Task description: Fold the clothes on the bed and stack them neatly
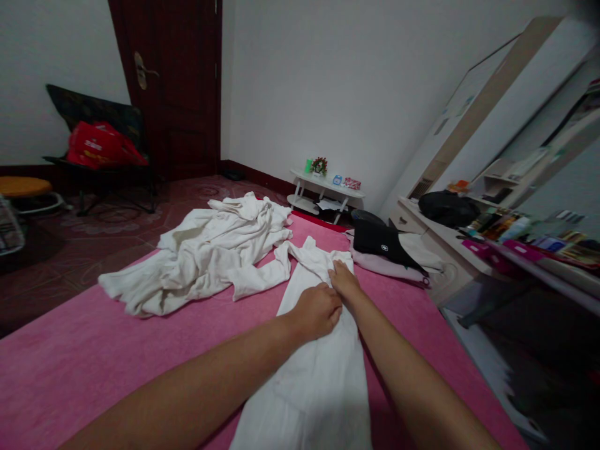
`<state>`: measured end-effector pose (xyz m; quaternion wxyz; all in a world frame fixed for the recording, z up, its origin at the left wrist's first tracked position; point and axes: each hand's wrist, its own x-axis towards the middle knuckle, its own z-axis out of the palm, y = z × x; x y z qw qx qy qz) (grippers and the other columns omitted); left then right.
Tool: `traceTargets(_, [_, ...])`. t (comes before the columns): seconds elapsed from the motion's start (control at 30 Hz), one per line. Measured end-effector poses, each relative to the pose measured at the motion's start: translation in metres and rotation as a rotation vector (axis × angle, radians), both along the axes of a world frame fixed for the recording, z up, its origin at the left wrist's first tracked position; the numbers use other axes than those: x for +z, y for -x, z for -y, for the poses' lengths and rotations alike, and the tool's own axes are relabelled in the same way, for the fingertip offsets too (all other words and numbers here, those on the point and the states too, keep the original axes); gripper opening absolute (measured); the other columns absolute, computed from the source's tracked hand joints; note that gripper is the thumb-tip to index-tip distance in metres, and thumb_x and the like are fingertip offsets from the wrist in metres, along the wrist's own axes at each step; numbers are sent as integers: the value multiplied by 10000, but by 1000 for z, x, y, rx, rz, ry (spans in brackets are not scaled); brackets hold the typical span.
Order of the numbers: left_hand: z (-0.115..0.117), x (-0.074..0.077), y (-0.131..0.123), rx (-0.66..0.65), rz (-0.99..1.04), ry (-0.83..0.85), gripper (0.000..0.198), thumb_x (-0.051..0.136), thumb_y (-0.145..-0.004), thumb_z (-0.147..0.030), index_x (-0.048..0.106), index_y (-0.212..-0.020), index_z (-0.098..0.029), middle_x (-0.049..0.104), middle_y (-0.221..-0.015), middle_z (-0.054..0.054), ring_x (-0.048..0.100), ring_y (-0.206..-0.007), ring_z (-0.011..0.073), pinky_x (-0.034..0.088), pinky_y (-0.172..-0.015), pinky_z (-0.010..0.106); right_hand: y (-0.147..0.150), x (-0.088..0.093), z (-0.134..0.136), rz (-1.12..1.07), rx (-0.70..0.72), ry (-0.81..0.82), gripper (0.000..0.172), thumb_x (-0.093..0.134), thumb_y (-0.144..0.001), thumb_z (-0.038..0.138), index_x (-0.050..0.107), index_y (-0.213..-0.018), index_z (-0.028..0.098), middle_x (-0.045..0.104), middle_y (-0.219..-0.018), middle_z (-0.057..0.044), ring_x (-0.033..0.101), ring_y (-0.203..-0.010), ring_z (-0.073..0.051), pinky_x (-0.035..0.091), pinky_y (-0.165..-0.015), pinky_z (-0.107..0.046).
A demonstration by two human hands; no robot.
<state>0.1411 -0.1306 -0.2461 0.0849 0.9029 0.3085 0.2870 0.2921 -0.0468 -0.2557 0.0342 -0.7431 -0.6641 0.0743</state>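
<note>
A long white garment (pixel 314 375) lies flat on the pink bed cover (pixel 94 362), running away from me. My left hand (pixel 316 309) rests on it with its fingers curled under, knuckles up. My right hand (pixel 344 280) lies just beyond, pressed on the cloth near the garment's bunched far end (pixel 312 253); its fingers look flat. Whether either hand pinches cloth is hidden. A crumpled heap of white clothes (pixel 210 250) lies to the left, one sleeve reaching the flat garment.
Black and pale folded clothes (pixel 387 247) sit at the bed's far right corner. A cluttered desk (pixel 506 240) runs along the right. A small white shelf table (pixel 325 187) stands by the wall, and a dark chair with a red bag (pixel 100 147) near the door.
</note>
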Motion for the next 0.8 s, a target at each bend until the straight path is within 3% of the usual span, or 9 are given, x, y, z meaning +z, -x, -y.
traceTargets(0.13, [3, -3, 5, -46, 78, 81, 145, 521, -822, -176, 665, -838, -167, 683, -875, 59, 586, -860, 196, 468, -790, 292, 9, -9, 20, -22, -19, -67, 552, 149, -985, 413, 212, -1498, 221, 115, -1582, -9, 71, -1454, -193, 124, -1150, -513])
traceTargets(0.23, [7, 2, 23, -16, 118, 101, 181, 506, -828, -149, 667, -905, -177, 686, -929, 48, 590, -901, 180, 461, -836, 271, 9, -12, 30, -32, -9, -128, 545, 168, -984, 435, 268, -1481, 237, 167, -1573, 0, 106, -1450, -193, 125, -1150, -520])
traceTargets(0.3, [7, 13, 47, 130, 93, 50, 211, 498, -839, -162, 654, -979, -188, 671, -1010, 54, 577, -964, 192, 454, -859, 286, 9, -13, 32, -41, -9, -151, 542, 175, -983, 442, 308, -1466, 235, 202, -1565, -6, 132, -1446, -199, 135, -1147, -525])
traceTargets(0.4, [1, 36, 90, 488, -81, -52, 239, 486, -862, -234, 621, -1052, -178, 633, -1086, 100, 544, -1057, 251, 454, -853, 342, 9, -12, 32, -63, -19, -174, 538, 187, -980, 455, 343, -1450, 243, 234, -1556, -6, 158, -1440, -204, 150, -1143, -527])
traceTargets(0.5, [-9, 53, 125, 737, -355, 70, 322, 502, -858, -342, 616, -1068, -127, 634, -1066, 166, 564, -1053, 313, 463, -818, 387, 10, -11, 32, -76, -18, -190, 536, 196, -978, 458, 360, -1441, 242, 250, -1551, -11, 167, -1438, -210, 154, -1141, -534])
traceTargets(0.63, [-19, 55, 145, 761, -505, 256, 405, 613, -761, -448, 669, -978, -109, 664, -1010, 194, 618, -970, 347, 470, -782, 402, 10, -12, 33, -105, -20, -196, 532, 208, -977, 458, 379, -1430, 237, 262, -1547, -15, 183, -1433, -218, 142, -1142, -542])
traceTargets(0.8, [-25, 44, 151, 735, -452, 324, 284, 681, -692, -430, 690, -792, -164, 694, -912, 126, 646, -871, 278, 451, -695, 299, 8, -12, 34, -156, -13, -222, 508, 254, -972, 445, 413, -1410, 242, 284, -1538, -17, 194, -1430, -216, 131, -1146, -529])
